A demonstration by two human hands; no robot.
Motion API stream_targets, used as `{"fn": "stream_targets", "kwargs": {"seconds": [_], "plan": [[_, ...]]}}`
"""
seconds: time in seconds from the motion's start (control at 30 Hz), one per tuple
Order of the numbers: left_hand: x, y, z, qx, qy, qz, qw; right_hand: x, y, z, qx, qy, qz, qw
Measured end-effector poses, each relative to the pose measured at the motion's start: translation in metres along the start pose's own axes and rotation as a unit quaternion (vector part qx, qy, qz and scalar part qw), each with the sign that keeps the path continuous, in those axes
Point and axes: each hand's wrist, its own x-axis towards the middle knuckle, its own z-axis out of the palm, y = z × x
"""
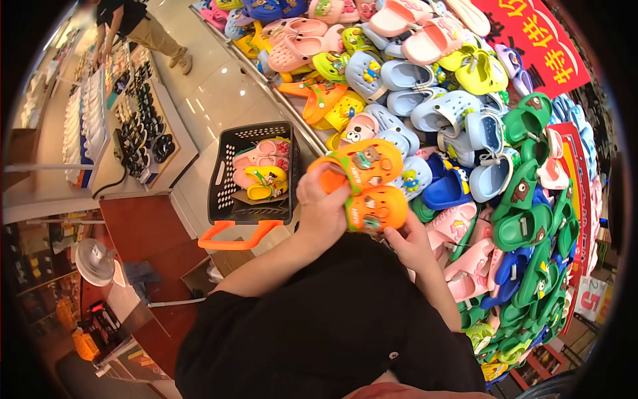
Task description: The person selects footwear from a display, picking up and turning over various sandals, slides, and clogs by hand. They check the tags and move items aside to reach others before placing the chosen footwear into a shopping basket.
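Note:
I hold a pair of small orange clogs (369, 186) with cartoon charms in front of my chest. My left hand (321, 207) grips the strap end of the upper clog, fingers curled round it. My right hand (412, 241) supports the lower clog from beneath, thumb on its side. Both hands hover over the near edge of a sloping display heaped with children's clogs (452, 113) in pink, yellow, pale blue, green and dark blue.
A black shopping basket (251, 174) with orange handle stands on the floor at my left, holding pink and yellow clogs. A red sign (541, 40) lies on the display's far side. Another person (136, 26) stands by a shoe table (133, 126) beyond the aisle.

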Motion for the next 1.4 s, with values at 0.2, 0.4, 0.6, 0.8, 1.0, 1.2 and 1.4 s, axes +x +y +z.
{"fn": "stream_targets", "kwargs": {"seconds": [0.2, 0.4, 0.6, 0.8, 1.0, 1.2, 1.4], "plan": [[-0.03, -0.102, -0.016, 0.116, 0.004, -0.053, 0.992, 0.012, 0.0, 0.005, -0.065, -0.039, 0.052, 0.996], [-0.1, -0.236, 0.009, 0.153, -0.058, -0.213, 0.963, 0.016, 0.009, 0.002, -0.067, -0.018, 0.071, 0.995], [-0.121, -0.338, 0.025, 0.226, -0.217, -0.265, 0.912, 0.013, 0.006, -0.005, -0.107, 0.021, 0.072, 0.991], [-0.089, -0.355, 0.013, 0.261, -0.232, -0.372, 0.86, 0.001, 0.017, -0.012, -0.105, 0.091, 0.06, 0.989], [-0.049, -0.326, 0.042, 0.23, -0.327, -0.41, 0.82, -0.009, 0.028, -0.018, -0.095, 0.14, 0.043, 0.985], [0.006, -0.216, 0.083, 0.118, -0.596, -0.128, 0.784, -0.013, 0.04, -0.028, -0.041, 0.176, 0.014, 0.983], [0.1, -0.044, 0.062, -0.054, -0.652, 0.061, 0.754, -0.017, 0.03, -0.038, -0.02, 0.2, 0.003, 0.98]]}}
